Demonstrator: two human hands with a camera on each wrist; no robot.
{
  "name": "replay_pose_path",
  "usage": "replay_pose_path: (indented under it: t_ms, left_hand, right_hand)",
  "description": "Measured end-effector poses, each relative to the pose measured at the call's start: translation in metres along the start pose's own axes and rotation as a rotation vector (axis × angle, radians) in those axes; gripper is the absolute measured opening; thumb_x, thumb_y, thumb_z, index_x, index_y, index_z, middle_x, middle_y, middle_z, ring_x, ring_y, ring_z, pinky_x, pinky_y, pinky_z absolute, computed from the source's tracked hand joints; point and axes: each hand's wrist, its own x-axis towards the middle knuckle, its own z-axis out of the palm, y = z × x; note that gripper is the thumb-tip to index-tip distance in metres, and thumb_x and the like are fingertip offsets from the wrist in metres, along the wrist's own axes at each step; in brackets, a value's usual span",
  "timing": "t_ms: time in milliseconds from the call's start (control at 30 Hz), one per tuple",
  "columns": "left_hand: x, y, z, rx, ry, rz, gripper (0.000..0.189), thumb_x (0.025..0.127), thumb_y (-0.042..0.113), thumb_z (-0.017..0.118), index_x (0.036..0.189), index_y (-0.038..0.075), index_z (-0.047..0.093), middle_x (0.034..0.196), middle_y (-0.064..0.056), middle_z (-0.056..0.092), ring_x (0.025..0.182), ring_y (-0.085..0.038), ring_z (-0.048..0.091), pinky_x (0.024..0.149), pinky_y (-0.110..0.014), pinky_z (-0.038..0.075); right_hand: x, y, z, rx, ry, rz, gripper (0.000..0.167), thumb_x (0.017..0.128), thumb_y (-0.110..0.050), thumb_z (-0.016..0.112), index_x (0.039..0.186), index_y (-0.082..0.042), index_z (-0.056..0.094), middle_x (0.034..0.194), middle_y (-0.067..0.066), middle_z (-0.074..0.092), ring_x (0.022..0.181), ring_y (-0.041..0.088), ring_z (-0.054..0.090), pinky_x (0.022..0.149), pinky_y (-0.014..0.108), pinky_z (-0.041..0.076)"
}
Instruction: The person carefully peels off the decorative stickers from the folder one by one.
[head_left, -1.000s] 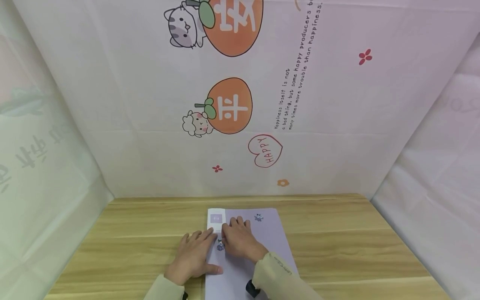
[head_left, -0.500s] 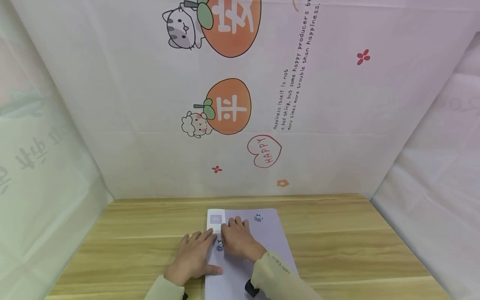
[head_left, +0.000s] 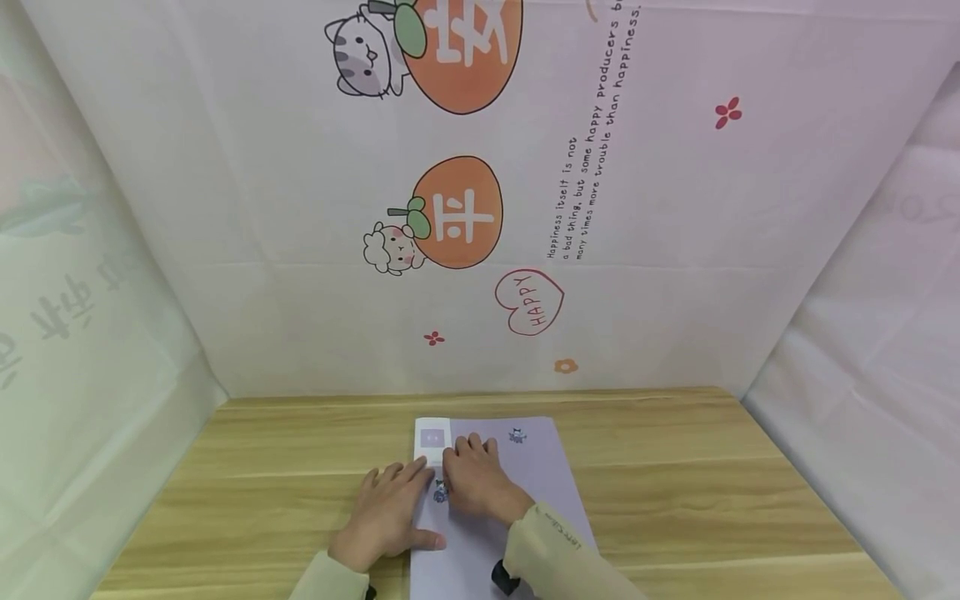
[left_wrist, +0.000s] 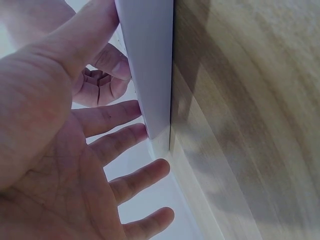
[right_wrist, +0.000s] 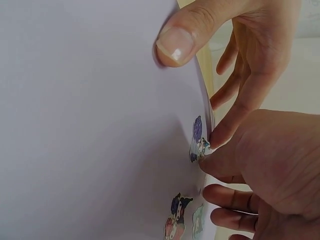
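Observation:
A thick lavender book (head_left: 517,475) with a smooth side face (left_wrist: 150,60) lies on the wooden table. Its upper left corner carries a white patch (head_left: 432,450). Cartoon stickers (head_left: 517,435) dot the cover, including a purple one (right_wrist: 197,131) by the left edge. My left hand (head_left: 386,508) rests along that edge, fingers spread and straight, thumb (right_wrist: 176,45) on the cover. My right hand (head_left: 480,479) is on the cover just below the white patch, fingers curled; its thumb tip presses at the edge of the purple sticker. Nothing shows inside its curled fingers.
The wooden table (head_left: 712,483) extends on both sides of the book. A white printed cloth (head_left: 300,317) hangs behind it, with plain-looking white cloth walls (head_left: 885,333) at the sides. A black band (head_left: 506,575) sits at my right wrist, below the sleeve.
Both hands and the book stay in nearly the same place. Only a very slight shift of the right hand and the head view shows.

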Motion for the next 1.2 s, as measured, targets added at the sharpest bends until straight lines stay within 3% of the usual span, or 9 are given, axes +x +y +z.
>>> replay_pose_path:
  t_ms: [333, 1200]
  left_hand:
    - [0.000, 0.000, 0.001, 0.001, -0.004, 0.006, 0.097, 0.067, 0.059, 0.087, 0.141, 0.006, 0.056, 0.152, -0.017, 0.048, 0.133, -0.047, 0.046, 0.108, -0.074, 0.030]
    - [-0.001, 0.001, -0.002, -0.010, -0.016, -0.004, 0.096, 0.068, 0.057, 0.087, 0.142, 0.005, 0.055, 0.153, -0.018, 0.047, 0.134, -0.048, 0.045, 0.108, -0.074, 0.030]
  right_hand:
    - [-0.002, 0.000, 0.000, -0.028, 0.001, -0.024, 0.026, 0.078, -0.014, 0.080, 0.079, -0.022, 0.055, 0.084, -0.006, 0.043, 0.087, 0.016, 0.039, 0.077, 0.035, 0.032]
    - [-0.014, 0.000, -0.005, -0.049, 0.037, -0.078, 0.029, 0.084, -0.015, 0.078, 0.078, -0.021, 0.051, 0.081, -0.007, 0.042, 0.082, 0.014, 0.036, 0.078, 0.036, 0.031]
